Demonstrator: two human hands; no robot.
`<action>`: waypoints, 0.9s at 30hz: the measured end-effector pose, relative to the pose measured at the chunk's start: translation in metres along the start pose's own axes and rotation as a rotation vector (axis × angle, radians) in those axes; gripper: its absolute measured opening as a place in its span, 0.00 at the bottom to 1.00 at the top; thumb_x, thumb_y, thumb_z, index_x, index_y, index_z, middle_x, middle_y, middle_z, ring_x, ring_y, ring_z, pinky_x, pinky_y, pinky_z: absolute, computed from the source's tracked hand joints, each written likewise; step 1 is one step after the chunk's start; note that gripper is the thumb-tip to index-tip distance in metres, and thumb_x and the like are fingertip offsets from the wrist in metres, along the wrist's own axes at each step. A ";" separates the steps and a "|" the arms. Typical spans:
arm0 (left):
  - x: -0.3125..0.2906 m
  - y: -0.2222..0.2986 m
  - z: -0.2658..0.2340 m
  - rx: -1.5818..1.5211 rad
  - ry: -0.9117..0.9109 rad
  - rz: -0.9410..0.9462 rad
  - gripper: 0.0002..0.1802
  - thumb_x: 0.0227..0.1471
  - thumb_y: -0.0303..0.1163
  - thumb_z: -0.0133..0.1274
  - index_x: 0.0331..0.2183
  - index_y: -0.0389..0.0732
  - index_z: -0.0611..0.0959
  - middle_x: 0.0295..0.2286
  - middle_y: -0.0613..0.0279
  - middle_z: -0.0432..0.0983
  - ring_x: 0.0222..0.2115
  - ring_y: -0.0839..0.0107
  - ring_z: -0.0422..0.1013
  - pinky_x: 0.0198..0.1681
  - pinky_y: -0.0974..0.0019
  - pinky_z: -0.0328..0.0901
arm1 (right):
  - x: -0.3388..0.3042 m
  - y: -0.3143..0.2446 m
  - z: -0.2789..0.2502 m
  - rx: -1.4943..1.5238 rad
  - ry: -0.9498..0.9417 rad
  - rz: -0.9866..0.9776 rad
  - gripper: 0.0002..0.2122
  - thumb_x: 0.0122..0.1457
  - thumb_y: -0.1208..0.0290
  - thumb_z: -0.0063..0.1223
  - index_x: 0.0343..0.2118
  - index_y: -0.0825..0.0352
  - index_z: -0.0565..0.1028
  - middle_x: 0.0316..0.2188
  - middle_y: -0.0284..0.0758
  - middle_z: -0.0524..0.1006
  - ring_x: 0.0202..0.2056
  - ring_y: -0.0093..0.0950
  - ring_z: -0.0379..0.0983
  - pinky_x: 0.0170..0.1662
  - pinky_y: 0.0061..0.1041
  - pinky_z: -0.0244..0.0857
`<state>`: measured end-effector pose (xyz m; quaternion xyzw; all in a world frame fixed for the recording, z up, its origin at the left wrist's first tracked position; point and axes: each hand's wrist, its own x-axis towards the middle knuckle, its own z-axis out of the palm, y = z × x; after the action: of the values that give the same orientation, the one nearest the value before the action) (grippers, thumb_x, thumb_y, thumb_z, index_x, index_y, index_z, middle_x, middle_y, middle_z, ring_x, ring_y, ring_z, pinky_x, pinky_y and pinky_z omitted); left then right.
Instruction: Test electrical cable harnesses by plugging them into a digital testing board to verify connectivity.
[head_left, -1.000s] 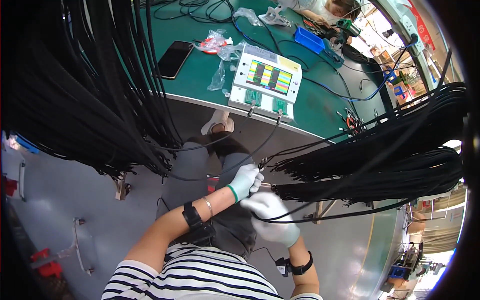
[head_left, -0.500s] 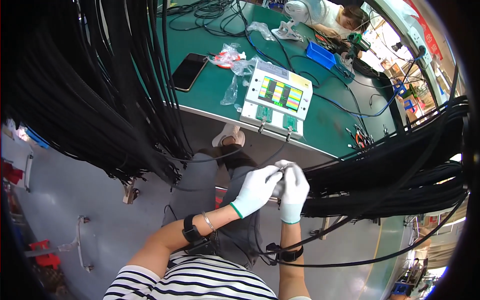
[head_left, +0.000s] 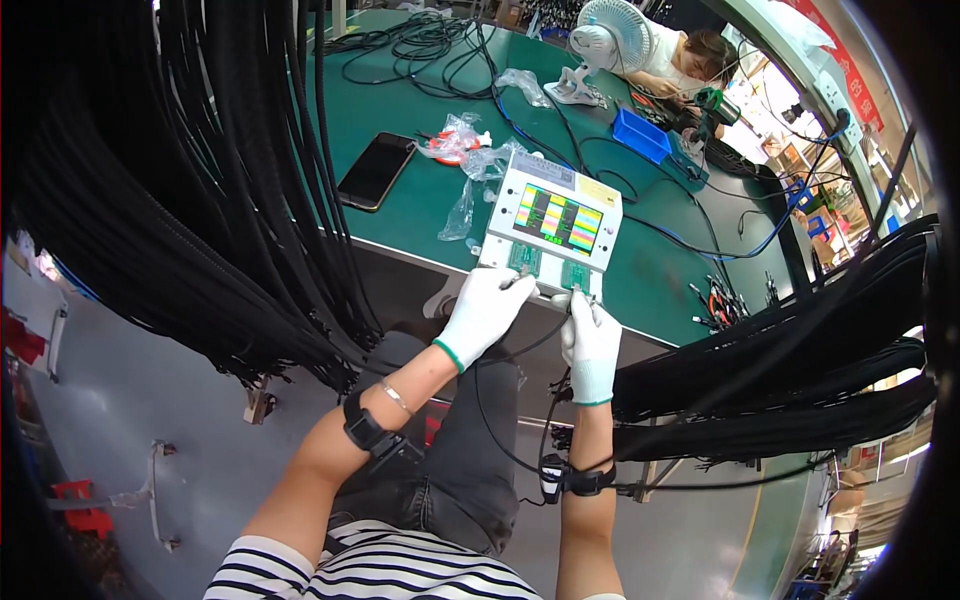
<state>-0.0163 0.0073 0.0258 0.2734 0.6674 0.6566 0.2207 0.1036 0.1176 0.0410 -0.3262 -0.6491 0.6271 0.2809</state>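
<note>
A white tester box (head_left: 600,258) with a lit colour screen (head_left: 559,217) stands tilted at the green table's near edge. Two green circuit boards sit along its front, the left board (head_left: 525,258) and the right board (head_left: 576,275). My left hand (head_left: 482,312), in a white glove, pinches a cable connector (head_left: 522,273) at the left board. At the right board my gloved right hand (head_left: 592,345) has its fingers closed on another cable connector (head_left: 577,290). A black cable (head_left: 540,345) hangs between the hands. Fingertips partly hide both connectors.
Thick bundles of black cables hang at left (head_left: 120,220) and right (head_left: 740,375). On the green table (head_left: 400,230) lie a phone (head_left: 377,171), plastic bags, red-handled cutters (head_left: 452,148) and a blue tray (head_left: 641,136). A white fan (head_left: 592,47) stands near a person working across the table.
Both hands have moved forward from over my lap to the tester's front and spread apart, each now on a connector there. Earlier they were close together, holding something small.
</note>
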 end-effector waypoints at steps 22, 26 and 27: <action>-0.019 -0.005 -0.002 -0.681 -0.278 -0.303 0.21 0.66 0.40 0.38 0.36 0.33 0.79 0.16 0.70 0.65 0.11 0.84 0.54 0.13 0.78 0.51 | -0.024 0.008 -0.006 -0.279 -0.005 -0.205 0.11 0.66 0.69 0.42 0.35 0.71 0.74 0.13 0.29 0.68 0.15 0.16 0.62 0.20 0.21 0.55; -0.012 -0.013 0.002 -0.925 -0.382 -0.324 0.25 0.67 0.43 0.35 0.37 0.31 0.78 0.16 0.70 0.63 0.11 0.83 0.53 0.13 0.78 0.51 | -0.022 0.002 -0.001 -0.167 -0.055 -0.062 0.11 0.67 0.69 0.41 0.33 0.69 0.74 0.13 0.28 0.66 0.16 0.14 0.62 0.19 0.18 0.54; -0.012 -0.014 0.002 -0.965 -0.395 -0.332 0.25 0.67 0.43 0.35 0.37 0.31 0.78 0.16 0.70 0.63 0.11 0.83 0.53 0.13 0.78 0.51 | -0.021 0.002 -0.001 -0.166 -0.055 -0.061 0.11 0.67 0.69 0.41 0.33 0.69 0.74 0.13 0.28 0.66 0.16 0.14 0.62 0.19 0.18 0.54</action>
<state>-0.0070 0.0010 0.0111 0.1502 0.2704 0.7807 0.5430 0.1180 0.1017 0.0399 -0.3109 -0.7162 0.5709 0.2539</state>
